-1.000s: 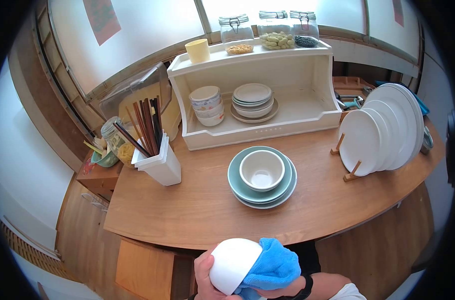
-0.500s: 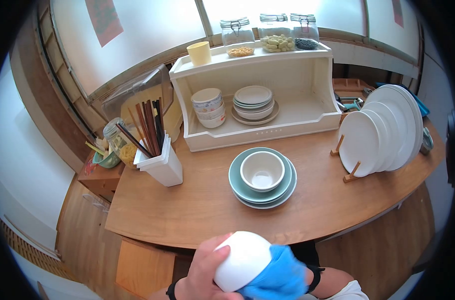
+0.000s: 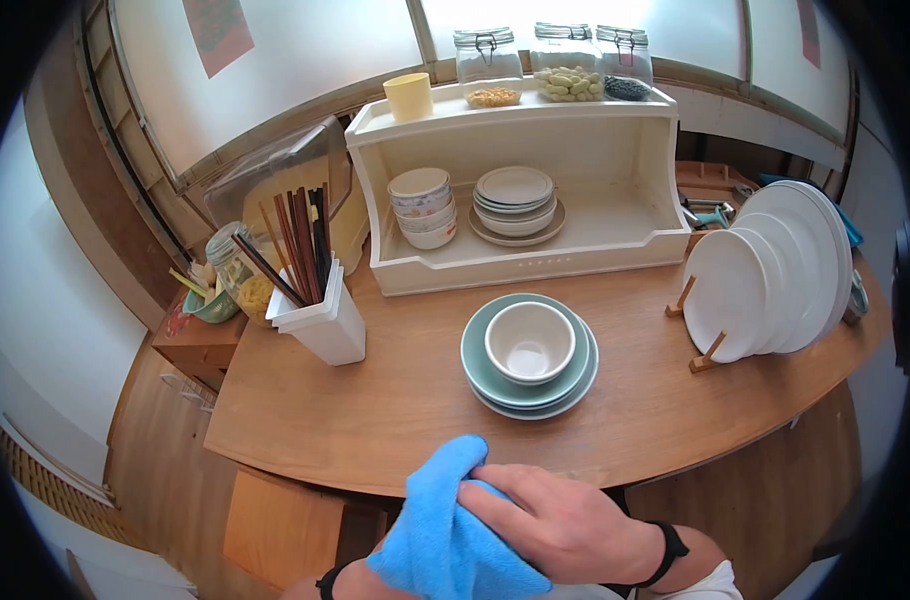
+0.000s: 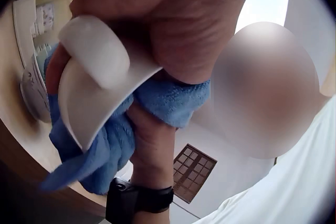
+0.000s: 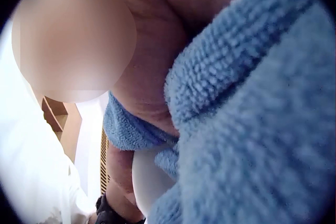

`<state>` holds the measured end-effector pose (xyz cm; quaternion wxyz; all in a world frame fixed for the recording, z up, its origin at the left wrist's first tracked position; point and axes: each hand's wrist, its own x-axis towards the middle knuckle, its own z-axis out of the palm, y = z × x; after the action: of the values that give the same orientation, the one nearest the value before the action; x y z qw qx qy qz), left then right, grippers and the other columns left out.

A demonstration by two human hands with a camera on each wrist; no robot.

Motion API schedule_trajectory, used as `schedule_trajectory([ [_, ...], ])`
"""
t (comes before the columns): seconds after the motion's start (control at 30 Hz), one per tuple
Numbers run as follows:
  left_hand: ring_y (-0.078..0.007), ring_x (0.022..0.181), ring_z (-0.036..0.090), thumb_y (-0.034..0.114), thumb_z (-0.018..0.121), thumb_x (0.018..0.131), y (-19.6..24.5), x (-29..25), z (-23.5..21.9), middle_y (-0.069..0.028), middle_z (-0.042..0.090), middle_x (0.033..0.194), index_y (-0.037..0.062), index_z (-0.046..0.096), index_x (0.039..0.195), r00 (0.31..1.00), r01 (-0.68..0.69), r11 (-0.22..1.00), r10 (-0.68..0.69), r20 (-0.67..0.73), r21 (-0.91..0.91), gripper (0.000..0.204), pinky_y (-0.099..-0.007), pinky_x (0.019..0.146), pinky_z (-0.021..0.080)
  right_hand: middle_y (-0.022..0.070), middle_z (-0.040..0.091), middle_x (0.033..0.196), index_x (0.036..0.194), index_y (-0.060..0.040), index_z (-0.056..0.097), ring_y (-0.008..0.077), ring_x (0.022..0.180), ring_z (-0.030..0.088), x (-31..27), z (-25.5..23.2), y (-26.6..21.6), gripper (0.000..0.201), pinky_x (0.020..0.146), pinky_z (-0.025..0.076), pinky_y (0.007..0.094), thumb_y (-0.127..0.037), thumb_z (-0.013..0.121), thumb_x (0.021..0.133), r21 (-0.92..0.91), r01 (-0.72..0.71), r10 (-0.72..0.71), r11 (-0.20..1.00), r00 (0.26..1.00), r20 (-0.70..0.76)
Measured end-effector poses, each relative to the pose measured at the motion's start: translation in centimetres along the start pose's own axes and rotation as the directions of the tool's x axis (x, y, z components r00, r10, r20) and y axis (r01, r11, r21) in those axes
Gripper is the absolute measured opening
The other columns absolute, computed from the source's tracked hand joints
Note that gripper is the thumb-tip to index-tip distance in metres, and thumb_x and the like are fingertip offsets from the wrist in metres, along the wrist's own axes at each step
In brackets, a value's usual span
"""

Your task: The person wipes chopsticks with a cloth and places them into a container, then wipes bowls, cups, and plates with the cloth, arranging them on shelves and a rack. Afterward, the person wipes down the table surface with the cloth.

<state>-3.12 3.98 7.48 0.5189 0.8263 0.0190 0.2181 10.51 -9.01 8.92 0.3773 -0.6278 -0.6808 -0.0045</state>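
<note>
My left hand (image 4: 168, 19) grips a plain white bowl (image 4: 86, 106), its round foot showing in the left wrist view. In the head view the bowl is hidden under a blue cloth (image 3: 440, 530), and of the left arm just the banded wrist (image 3: 355, 582) shows. Over the cloth lies my right hand (image 3: 565, 525), its fingers bent around the fabric and the bowl beneath. The right wrist view has the fluffy cloth (image 5: 252, 113) close up, with a strip of the white bowl (image 5: 149, 176) beside it. Both hands are at the table's front edge.
A white bowl (image 3: 530, 342) sits in stacked green dishes (image 3: 475, 360) on the table (image 3: 395, 410). Chopsticks stand in a white holder (image 3: 325, 325) on the left; white plates (image 3: 725, 295) fill a rack on the right. Behind is a cream shelf (image 3: 615, 180) with dishes and jars.
The blue cloth has moved left across the bowl and now covers it in the head view. My right hand has come up over the top, while the left hand has gone under the cloth.
</note>
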Motion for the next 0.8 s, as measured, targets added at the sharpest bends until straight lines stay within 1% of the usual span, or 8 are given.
schedule_trajectory([
  [0.07,-0.0403,0.110,0.051,0.042,0.063,0.087,1.8,1.3,-0.8,-0.0288,0.049,0.121,-0.0052,0.035,0.134,0.908,-0.387,0.737,0.410,0.088,0.554,0.072,-0.0464,0.095,0.041,0.0186,0.060,0.109,0.114,-0.0001,0.059,0.0294,0.093,0.063,-0.2,1.3,0.5,0.040,0.075,0.053,0.0344,-0.006,0.065,0.076,0.096,0.032,-0.012,0.995,0.980,-0.199],
  [0.2,-0.0384,0.111,0.053,0.028,0.059,0.090,-1.0,-3.2,-0.1,-0.0312,0.048,0.122,0.0000,0.031,0.132,0.881,-0.390,0.896,0.431,-0.196,0.213,0.058,-0.0469,0.094,0.044,0.0147,0.061,0.099,0.100,-0.0037,0.062,0.0215,0.085,0.062,2.9,1.8,1.5,0.024,0.067,0.050,0.0322,-0.007,0.069,0.076,0.863,-0.331,0.262,0.382,0.934,0.242],
  [0.23,-0.0374,0.110,0.055,0.026,0.058,0.091,-0.3,-2.6,0.5,-0.0304,0.047,0.123,0.0018,0.029,0.132,0.824,-0.451,0.838,0.523,-0.218,0.307,0.056,-0.0495,0.090,0.047,0.0116,0.061,0.097,0.095,-0.0051,0.061,0.0203,0.088,0.060,4.2,-0.8,1.4,0.016,0.076,0.049,0.0321,-0.009,0.066,0.081,0.771,-0.056,-0.037,0.634,0.994,0.102],
  [0.3,-0.0390,0.109,0.055,0.022,0.054,0.092,-2.9,-4.2,2.4,-0.0264,0.048,0.126,0.0048,0.030,0.133,0.830,-0.441,0.893,0.445,-0.336,0.093,0.051,-0.0512,0.089,0.048,0.0116,0.064,0.100,0.107,-0.0053,0.065,0.0239,0.095,0.062,2.0,5.7,-2.9,0.028,0.083,0.049,0.0348,-0.011,0.070,0.081,0.956,0.132,0.531,-0.260,0.847,0.028],
  [0.5,-0.0364,0.111,0.055,0.021,0.053,0.093,-4.2,-3.2,2.1,-0.0221,0.048,0.128,0.0094,0.033,0.133,0.815,-0.493,0.866,0.492,-0.307,0.081,0.046,-0.0503,0.094,0.046,0.0141,0.060,0.107,0.113,-0.0025,0.058,0.0250,0.096,0.060,-3.9,4.6,3.1,0.027,0.088,0.047,0.0331,-0.010,0.060,0.088,0.247,-0.004,0.080,0.969,0.950,-0.301],
  [0.63,-0.0354,0.112,0.055,0.022,0.054,0.093,-3.4,-3.7,-0.2,-0.0231,0.049,0.127,0.0109,0.033,0.134,0.931,-0.362,0.932,0.362,-0.045,0.006,0.047,-0.0505,0.096,0.046,0.0188,0.057,0.120,0.120,-0.0010,0.055,0.0286,0.106,0.058,-3.1,1.7,0.4,0.034,0.092,0.046,0.0363,-0.011,0.061,0.088,0.660,-0.138,0.311,0.738,0.938,-0.151],
  [0.67,-0.0350,0.114,0.051,0.010,0.056,0.092,-1.4,-1.9,2.9,-0.0185,0.050,0.118,0.0059,0.042,0.126,0.794,-0.524,0.850,0.464,-0.392,-0.054,0.037,-0.0566,0.101,0.042,0.0192,0.055,0.123,0.121,-0.0006,0.055,0.0293,0.110,0.057,-2.2,1.6,0.0,0.036,0.095,0.045,0.0378,-0.011,0.062,0.088,0.539,-0.087,0.251,0.838,0.938,-0.240],
  [0.8,-0.0352,0.111,0.055,0.019,0.055,0.091,-2.8,-3.3,2.5,-0.0241,0.051,0.122,0.0080,0.033,0.133,0.786,-0.455,0.890,0.399,-0.472,-0.006,0.048,-0.0526,0.097,0.046,0.0189,0.052,0.129,0.124,-0.0006,0.054,0.0305,0.119,0.053,-2.4,4.1,0.8,0.041,0.101,0.040,0.0408,-0.016,0.066,0.087,0.393,-0.083,0.230,0.916,0.910,-0.345],
])
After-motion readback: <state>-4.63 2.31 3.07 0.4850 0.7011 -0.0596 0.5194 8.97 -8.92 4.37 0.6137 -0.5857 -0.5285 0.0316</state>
